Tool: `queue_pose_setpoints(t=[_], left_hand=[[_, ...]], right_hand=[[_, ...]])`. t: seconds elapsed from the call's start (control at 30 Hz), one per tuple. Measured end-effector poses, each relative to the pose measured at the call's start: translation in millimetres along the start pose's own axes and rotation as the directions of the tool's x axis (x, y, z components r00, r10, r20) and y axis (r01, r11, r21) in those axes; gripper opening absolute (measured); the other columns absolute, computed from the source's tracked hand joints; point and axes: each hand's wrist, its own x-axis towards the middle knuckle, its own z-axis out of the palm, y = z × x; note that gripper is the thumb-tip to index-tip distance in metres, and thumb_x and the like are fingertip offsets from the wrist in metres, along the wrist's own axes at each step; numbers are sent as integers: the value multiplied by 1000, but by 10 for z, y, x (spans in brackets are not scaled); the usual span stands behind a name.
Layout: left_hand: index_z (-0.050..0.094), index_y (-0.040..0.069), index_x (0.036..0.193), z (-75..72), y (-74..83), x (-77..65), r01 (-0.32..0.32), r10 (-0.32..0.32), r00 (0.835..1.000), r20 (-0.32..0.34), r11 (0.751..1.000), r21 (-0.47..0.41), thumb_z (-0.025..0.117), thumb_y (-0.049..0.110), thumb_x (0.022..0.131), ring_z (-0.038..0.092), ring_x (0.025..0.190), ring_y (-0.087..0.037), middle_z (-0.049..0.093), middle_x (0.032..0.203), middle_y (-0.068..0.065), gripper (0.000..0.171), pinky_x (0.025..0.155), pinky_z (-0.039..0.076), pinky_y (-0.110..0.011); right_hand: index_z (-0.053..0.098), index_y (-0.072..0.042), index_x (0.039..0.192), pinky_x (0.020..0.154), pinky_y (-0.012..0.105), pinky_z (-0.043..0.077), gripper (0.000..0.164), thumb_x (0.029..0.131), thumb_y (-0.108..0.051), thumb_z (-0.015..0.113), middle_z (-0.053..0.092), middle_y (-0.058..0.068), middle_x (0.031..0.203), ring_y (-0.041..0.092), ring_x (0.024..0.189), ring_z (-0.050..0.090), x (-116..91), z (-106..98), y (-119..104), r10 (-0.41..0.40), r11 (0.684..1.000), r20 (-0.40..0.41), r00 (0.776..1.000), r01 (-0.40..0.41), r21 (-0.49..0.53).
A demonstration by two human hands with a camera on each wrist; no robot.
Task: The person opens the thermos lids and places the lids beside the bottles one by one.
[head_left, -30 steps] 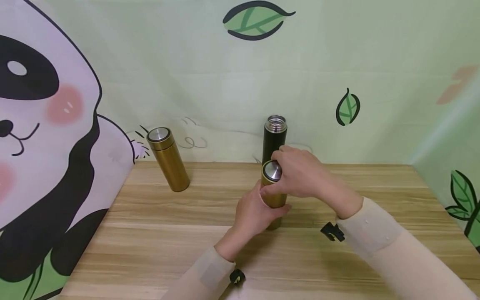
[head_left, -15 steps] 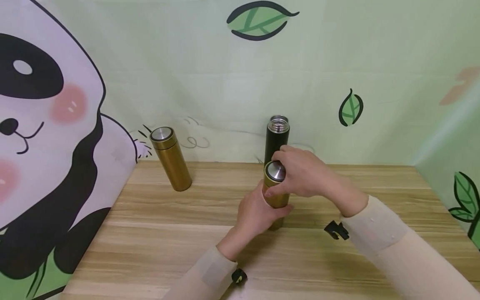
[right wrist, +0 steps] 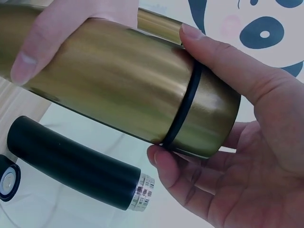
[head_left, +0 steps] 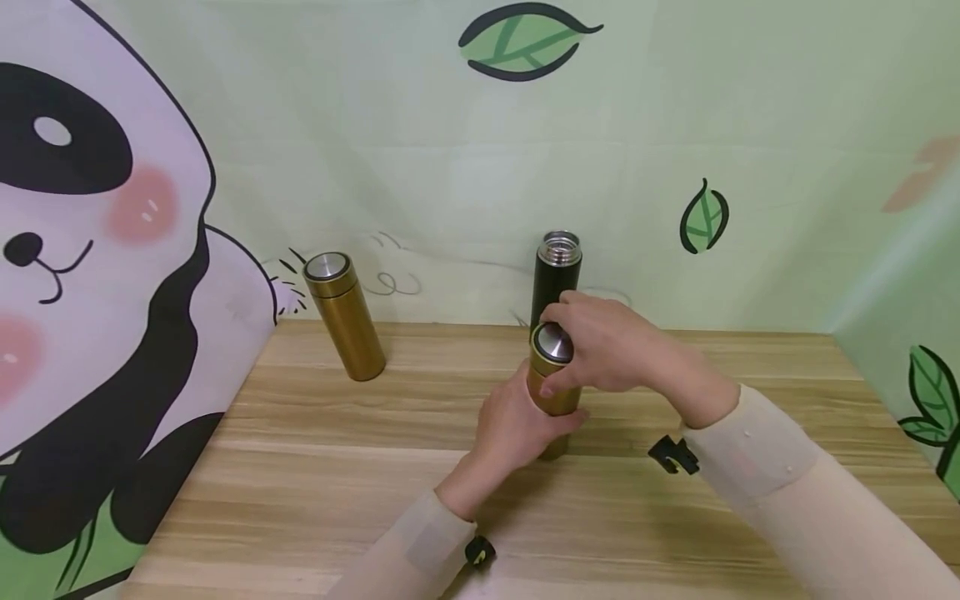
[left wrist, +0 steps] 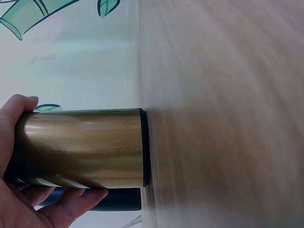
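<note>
A gold thermos flask [head_left: 553,403] stands upright near the middle of the table. My left hand [head_left: 510,423] wraps round its body below the lid. With thumb and fingers, my right hand [head_left: 611,343] holds the flask's silver-topped lid [head_left: 554,342] from the right side. A black ring [right wrist: 184,102] shows between lid and body in the right wrist view, where the lid sits on the flask. In the left wrist view the flask's lower body [left wrist: 85,147] has its dark base at the tabletop.
Just behind stands a black thermos flask [head_left: 557,283] without its lid, steel neck bare. A small black lid [right wrist: 8,179] lies beside it in the right wrist view. Farther left is a second gold flask [head_left: 348,329], lid on. A printed cloth backs the wooden table [head_left: 300,483].
My right thumb has slid slightly right round the lid, while the left hand keeps its hold on the flask. The head view has shifted a little.
</note>
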Motion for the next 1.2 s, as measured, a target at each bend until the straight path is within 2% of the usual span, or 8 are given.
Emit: queue_pose_setpoints(t=[0.2,0.73,1.2], left_hand=[[53,21,135,5,-11,5,6,-6,1000,4,1000,-8,81,58,79,71,93,-20,75,111,2,73,76,53,-38],[54,21,132,1,-13,9,8,-8,1000,-1,1000,-12,82,58,78,69,87,-18,74,103,3,71,71,52,-35],[53,21,133,-1,-20,5,0,0,1000,8,1000,-11,81,57,79,68,85,-17,73,102,3,71,70,51,-35]], right_hand=[[62,-5,131,91,43,57,65,79,-31,92,60,6,114,24,103,66,10,-20,2,-28,999,33,999,28,17],[62,-10,135,98,45,54,68,76,-23,93,59,3,116,25,110,64,19,-44,5,-62,998,57,996,62,1],[60,-14,142,98,47,53,76,74,-10,93,60,3,121,26,114,62,17,-60,28,-111,994,78,991,109,28]])
